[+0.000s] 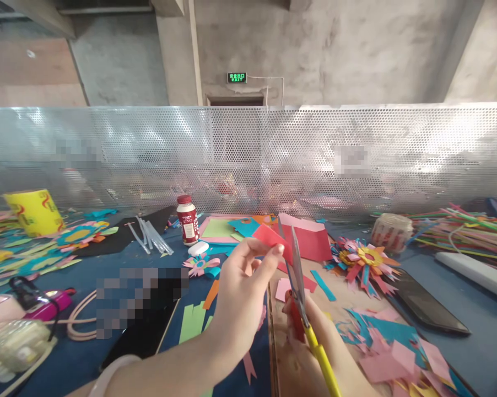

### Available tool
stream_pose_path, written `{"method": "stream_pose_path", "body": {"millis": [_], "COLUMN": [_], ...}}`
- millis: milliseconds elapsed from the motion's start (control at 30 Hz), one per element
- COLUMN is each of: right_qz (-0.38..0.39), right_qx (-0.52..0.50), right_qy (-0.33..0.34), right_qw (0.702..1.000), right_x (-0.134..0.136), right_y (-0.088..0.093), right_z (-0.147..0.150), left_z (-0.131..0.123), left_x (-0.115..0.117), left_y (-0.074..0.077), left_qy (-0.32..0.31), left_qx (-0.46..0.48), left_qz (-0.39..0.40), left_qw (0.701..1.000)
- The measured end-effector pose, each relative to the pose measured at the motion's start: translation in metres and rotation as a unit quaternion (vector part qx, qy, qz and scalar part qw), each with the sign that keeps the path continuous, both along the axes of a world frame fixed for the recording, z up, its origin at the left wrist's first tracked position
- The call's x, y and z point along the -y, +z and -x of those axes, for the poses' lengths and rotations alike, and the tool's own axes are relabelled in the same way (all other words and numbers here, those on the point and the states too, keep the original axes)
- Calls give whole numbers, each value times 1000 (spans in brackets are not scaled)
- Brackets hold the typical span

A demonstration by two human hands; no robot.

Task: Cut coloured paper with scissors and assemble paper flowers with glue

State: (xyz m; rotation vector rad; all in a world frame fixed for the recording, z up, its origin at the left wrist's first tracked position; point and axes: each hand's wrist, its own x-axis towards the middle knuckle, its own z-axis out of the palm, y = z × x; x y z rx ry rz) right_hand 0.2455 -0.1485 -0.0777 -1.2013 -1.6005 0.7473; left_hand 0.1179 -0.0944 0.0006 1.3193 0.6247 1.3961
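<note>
My left hand [240,292] pinches a small red piece of paper [271,238] between thumb and fingertips, held up over the table. My right hand [314,342] grips scissors [300,286] with red and yellow handles. The blades point upward, and they meet the right edge of the red piece. A folded red sheet [310,237] lies on the table just behind the blades.
A perforated metal screen [248,154] runs across the back of the blue table [480,342]. Paper scraps, a paper flower [364,262], a small bottle [187,219], glue sticks [151,236], a yellow tape roll [36,212], a phone [428,303] and coloured strips [471,231] lie about.
</note>
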Motion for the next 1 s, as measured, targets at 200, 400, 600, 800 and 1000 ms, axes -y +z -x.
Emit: {"method": "stream_pose_path", "body": {"millis": [200, 400, 600, 800, 1000], "right_qz": [5, 34, 51, 58, 60], "right_qx": [-9, -16, -24, -36, -31], "right_qy": [-22, -26, -40, -64, -48], "right_qw": [1000, 999, 998, 996, 997], "right_x": [0, 4, 3, 1, 1], "right_y": [-19, -23, -20, -18, -4], "right_z": [-6, -10, -12, -15, -12], "left_z": [10, 22, 33, 29, 28], "left_x": [-17, -36, -58, -63, -60], "left_y": [20, 37, 42, 35, 34], "left_qy": [-11, -16, -48, -32, -45], "left_qx": [83, 165, 146, 87, 40], "left_qz": [13, -36, -35, 17, 34], "left_qw": [996, 986, 987, 996, 998]}}
